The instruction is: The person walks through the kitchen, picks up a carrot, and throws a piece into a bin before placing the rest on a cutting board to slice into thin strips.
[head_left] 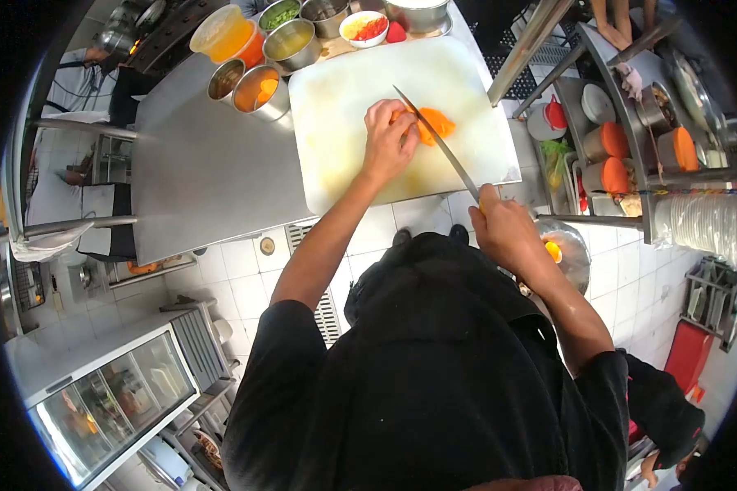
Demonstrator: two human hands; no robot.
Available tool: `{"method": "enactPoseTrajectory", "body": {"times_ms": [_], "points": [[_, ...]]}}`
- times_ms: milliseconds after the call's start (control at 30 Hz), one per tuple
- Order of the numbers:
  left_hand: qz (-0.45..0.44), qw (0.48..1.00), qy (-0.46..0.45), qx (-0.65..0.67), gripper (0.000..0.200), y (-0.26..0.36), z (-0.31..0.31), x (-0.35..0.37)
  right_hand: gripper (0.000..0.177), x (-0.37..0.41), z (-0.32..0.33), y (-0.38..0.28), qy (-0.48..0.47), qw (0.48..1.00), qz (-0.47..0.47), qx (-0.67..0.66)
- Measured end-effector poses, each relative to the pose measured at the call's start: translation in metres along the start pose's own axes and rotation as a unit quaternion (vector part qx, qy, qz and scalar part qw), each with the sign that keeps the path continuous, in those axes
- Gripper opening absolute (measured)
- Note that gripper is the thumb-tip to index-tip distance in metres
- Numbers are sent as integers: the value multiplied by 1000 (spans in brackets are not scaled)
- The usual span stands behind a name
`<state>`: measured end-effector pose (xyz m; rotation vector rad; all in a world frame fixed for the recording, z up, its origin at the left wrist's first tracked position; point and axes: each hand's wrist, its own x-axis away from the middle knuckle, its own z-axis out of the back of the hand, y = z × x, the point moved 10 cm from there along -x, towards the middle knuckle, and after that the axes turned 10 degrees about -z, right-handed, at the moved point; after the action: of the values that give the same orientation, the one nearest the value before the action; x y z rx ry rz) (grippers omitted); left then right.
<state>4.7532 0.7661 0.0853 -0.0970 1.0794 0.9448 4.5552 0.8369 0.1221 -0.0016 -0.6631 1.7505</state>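
Note:
A large white cutting board (336, 155) lies at the front edge of the metal table. On it are bright orange vegetable pieces (439, 124), whose exact kind I cannot tell. My left hand (385, 143) presses down with curled fingers on the orange piece just left of the blade. Closed around its handle, my right hand (504, 229) holds a kitchen knife (446, 149). The long blade slants across the orange pieces, its tip pointing away from me and to the left, close to my left fingertips.
Metal pots (293, 45) stand behind the board, beside a white bowl (363, 29) of chopped red and yellow pieces and an orange-filled tub (226, 34). A metal bowl (577, 254) sits low near my right forearm. Shelves (577, 114) stand at right; another person (663, 409) is behind me.

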Motion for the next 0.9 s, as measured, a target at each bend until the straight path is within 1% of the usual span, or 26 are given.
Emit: {"method": "enactPoseTrajectory", "body": {"times_ms": [133,233,333,433,533,633,767,833,900], "points": [[-2,1000,1,-4,23,-1,-2,-1,23,-2,-7,3,-14,1000,-18,6],[1,1000,-5,-3,22,-3,-2,-1,23,0,-8,-3,7,1000,1,12],[8,1000,-6,1,22,-3,-2,-2,21,-5,-11,-5,0,1000,-13,19],[0,1000,-9,1,23,-7,-3,0,20,-20,-18,-8,-37,999,-16,-10],[9,1000,-23,3,22,-4,-1,-4,19,-34,-18,-12,-36,999,-12,-16],[10,1000,-22,3,22,-7,-4,-2,21,-48,-25,-11,-54,998,-17,-34],[13,1000,-24,-2,22,-3,-2,-1,21,-48,-34,-6,-65,997,-36,-27],[1,1000,-23,-5,21,-2,-2,-5,21,-50,-31,-6,-63,997,-46,-23],[7,1000,-19,2,23,-4,-2,-2,21,-51,-33,-6,-51,997,-33,-40]]}}
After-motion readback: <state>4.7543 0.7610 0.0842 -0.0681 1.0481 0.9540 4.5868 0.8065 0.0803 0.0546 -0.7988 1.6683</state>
